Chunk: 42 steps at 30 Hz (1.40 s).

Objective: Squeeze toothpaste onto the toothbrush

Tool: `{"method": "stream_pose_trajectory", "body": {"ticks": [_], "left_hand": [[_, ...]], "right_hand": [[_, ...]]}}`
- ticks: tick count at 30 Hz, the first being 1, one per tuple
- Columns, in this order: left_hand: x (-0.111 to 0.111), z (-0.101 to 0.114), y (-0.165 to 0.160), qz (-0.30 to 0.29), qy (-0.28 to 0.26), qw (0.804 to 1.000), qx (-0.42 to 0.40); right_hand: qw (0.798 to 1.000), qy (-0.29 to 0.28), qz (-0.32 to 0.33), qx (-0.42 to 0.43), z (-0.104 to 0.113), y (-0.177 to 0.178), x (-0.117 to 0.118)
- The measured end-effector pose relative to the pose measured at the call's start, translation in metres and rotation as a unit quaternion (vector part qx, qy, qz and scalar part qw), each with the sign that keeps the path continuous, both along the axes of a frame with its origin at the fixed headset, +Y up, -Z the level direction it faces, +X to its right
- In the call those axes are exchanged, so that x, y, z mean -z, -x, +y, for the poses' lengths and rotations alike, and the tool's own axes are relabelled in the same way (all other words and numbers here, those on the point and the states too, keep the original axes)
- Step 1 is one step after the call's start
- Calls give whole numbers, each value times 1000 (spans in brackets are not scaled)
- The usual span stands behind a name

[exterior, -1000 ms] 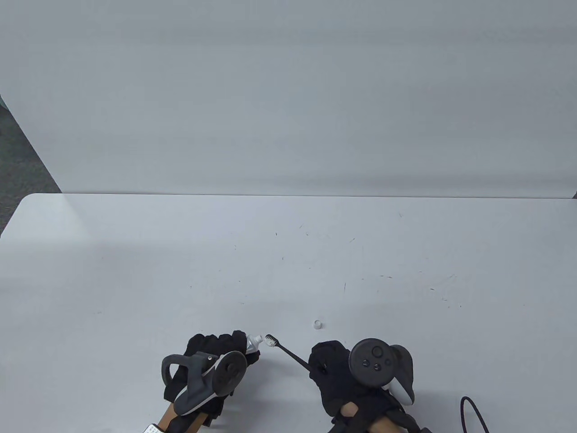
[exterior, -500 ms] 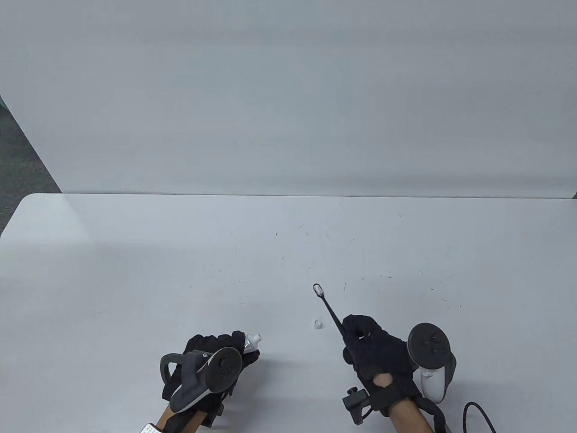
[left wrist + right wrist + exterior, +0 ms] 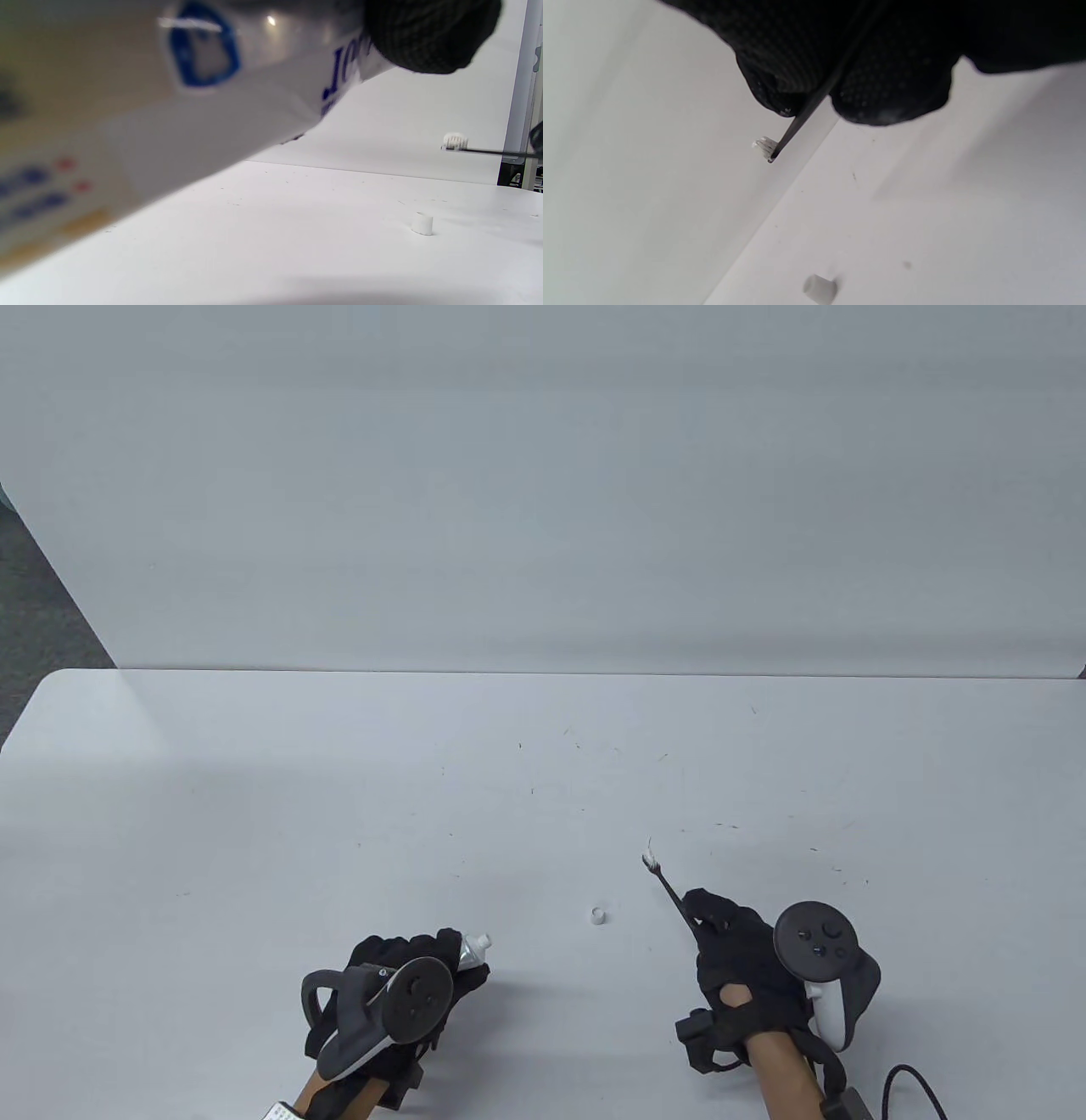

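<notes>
My left hand [image 3: 407, 976] grips a silver toothpaste tube [image 3: 473, 951] near the table's front edge, its open white nozzle pointing right. The tube [image 3: 212, 106] fills the left wrist view, with blue print. My right hand [image 3: 730, 950] pinches the thin black handle of a toothbrush [image 3: 670, 886], its white bristle head [image 3: 651, 861] pointing up-left, held above the table. In the right wrist view the toothbrush head [image 3: 765, 147] sticks out below my fingers [image 3: 780, 63]. The brush is well apart from the tube.
The small white cap [image 3: 599, 914] stands on the white table [image 3: 339, 814] between my hands; it also shows in the left wrist view [image 3: 422, 223] and the right wrist view [image 3: 819, 288]. A black cable [image 3: 916, 1090] lies at the front right corner.
My right hand has carried the toothbrush away from the tube's nozzle, rightwards and a little further back. My left hand and the tube have stayed in place.
</notes>
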<state>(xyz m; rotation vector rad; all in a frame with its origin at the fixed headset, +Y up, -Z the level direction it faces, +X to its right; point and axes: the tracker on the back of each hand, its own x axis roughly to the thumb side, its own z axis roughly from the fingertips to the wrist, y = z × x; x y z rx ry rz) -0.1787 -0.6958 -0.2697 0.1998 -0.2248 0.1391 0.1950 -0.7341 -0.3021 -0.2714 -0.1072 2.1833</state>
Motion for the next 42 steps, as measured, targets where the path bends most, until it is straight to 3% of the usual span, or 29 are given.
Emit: {"method": "stream_pose_trajectory", "body": {"ticks": [10,13,17,21,32,42], "left_hand": [[0,-1,-1,-1,7,1000,2],[0,-1,-1,-2,6,1000,3],[0,-1,-1,-2,7,1000,2],[0,-1,-1,-2,7,1000,2],[0,-2,-2,-3,10,1000,2],[0,-2,-2,-2,10,1000,2]], "right_hand": [[992,63,-41,-100,-26,-3,13],[986,62,-30,-152,-26,4,14],[971,105,19,-213,-26,17,16],[961,102,36,-256,-24,25,16],[946,130,61,-291,-28,30,19],[955,128,61,-261,-31,24,18]]}}
